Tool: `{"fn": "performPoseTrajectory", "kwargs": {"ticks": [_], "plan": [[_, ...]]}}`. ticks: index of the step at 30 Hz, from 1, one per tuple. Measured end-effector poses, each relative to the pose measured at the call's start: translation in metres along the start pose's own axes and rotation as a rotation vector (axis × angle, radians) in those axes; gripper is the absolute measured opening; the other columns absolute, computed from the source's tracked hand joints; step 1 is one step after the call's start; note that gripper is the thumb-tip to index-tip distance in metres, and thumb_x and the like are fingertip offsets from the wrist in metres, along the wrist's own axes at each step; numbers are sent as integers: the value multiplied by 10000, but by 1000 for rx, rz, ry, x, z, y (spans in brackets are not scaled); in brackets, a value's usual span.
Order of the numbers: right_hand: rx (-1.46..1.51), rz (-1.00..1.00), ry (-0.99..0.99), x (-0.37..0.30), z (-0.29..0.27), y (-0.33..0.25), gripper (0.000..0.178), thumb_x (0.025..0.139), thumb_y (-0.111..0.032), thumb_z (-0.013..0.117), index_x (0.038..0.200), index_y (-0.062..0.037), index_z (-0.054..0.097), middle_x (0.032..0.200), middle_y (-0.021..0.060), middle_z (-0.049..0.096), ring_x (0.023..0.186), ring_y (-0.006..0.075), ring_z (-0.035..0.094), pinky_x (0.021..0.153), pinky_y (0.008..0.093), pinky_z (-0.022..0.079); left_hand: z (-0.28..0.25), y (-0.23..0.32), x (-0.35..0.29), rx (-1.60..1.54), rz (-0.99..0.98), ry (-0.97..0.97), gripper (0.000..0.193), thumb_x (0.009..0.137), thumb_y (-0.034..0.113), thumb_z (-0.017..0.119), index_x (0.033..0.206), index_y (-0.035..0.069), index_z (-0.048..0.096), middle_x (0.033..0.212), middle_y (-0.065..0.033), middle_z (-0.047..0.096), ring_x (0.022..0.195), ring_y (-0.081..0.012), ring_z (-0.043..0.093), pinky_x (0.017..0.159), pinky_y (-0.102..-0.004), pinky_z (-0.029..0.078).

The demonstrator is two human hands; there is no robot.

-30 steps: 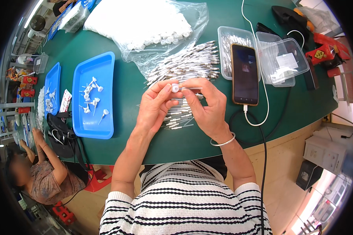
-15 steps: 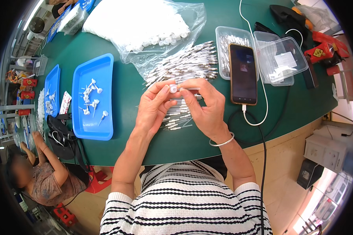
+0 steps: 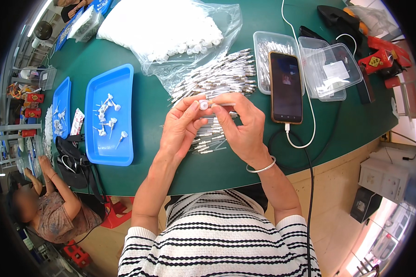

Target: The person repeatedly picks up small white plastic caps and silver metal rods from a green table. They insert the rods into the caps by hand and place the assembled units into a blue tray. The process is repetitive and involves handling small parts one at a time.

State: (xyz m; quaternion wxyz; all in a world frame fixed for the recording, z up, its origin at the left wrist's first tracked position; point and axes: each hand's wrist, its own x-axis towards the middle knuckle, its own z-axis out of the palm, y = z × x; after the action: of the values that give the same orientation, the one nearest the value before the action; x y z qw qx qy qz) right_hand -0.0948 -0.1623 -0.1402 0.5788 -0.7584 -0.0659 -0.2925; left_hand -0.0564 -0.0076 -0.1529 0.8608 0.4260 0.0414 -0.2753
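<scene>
My left hand (image 3: pixel 180 124) pinches a small round white plastic cap (image 3: pixel 203 105) between thumb and fingertips. Close against it, my right hand (image 3: pixel 240 122) is closed on a thin white tube (image 3: pixel 229 104) with its inner end at the cap; whether the two are joined, I cannot tell. Beneath and beyond both hands spreads a loose pile of thin white tubes with metal ends (image 3: pixel 217 78). A blue tray (image 3: pixel 125 152) to the left holds several white caps with tubes attached (image 3: pixel 110 122).
Behind the pile lies a clear bag of white caps (image 3: pixel 171 34). A phone (image 3: pixel 286 87) on a white cable leans over a clear box of tubes (image 3: pixel 263 41); clear lids (image 3: pixel 351 69) lie beyond. A second blue tray (image 3: pixel 67 92), a black bag (image 3: pixel 71 164) and a seated person (image 3: pixel 60 207) are left.
Almost nothing differs. Both hands keep the same grip in the same place, and the cap has barely shifted between my fingertips.
</scene>
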Motion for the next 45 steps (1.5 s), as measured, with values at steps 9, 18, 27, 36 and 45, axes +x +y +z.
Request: {"fn": "performPoseTrajectory", "kwargs": {"ticks": [9,18,27,36,45], "plan": [[-4,5,2,0,-1,0,102,833,-73,670,904,-39,605,819,77,638,645,185,610,563,290,478,-1,-2,1,-17,-3,-5,247,928,119,582,1132,-19,587,999,-119,663,920,-184,669,708,-223,568],[3,10,20,-1,0,1,98,833,-74,672,901,-42,609,824,75,640,638,181,608,554,286,476,0,-3,0,-15,6,6,240,927,108,581,1132,-16,588,1013,-124,661,916,-175,667,711,-224,566],[-16,37,26,-1,-1,-1,91,837,-93,670,893,-49,613,782,70,633,614,179,588,547,289,463,0,-4,0,-13,4,1,238,929,110,578,1132,-13,588,1022,-122,659,927,-179,667,718,-222,563],[11,61,35,-1,0,0,91,845,-102,665,892,-47,610,762,69,621,600,174,584,542,286,458,-1,-4,0,-12,-4,-15,236,936,115,567,1132,-14,588,1013,-119,664,934,-178,668,715,-216,559],[36,68,40,-1,0,-1,95,843,-98,670,892,-42,611,788,71,636,599,173,595,526,278,459,0,-5,1,6,-8,-11,233,935,112,568,1127,-18,590,998,-115,664,925,-176,669,715,-218,560]]}}
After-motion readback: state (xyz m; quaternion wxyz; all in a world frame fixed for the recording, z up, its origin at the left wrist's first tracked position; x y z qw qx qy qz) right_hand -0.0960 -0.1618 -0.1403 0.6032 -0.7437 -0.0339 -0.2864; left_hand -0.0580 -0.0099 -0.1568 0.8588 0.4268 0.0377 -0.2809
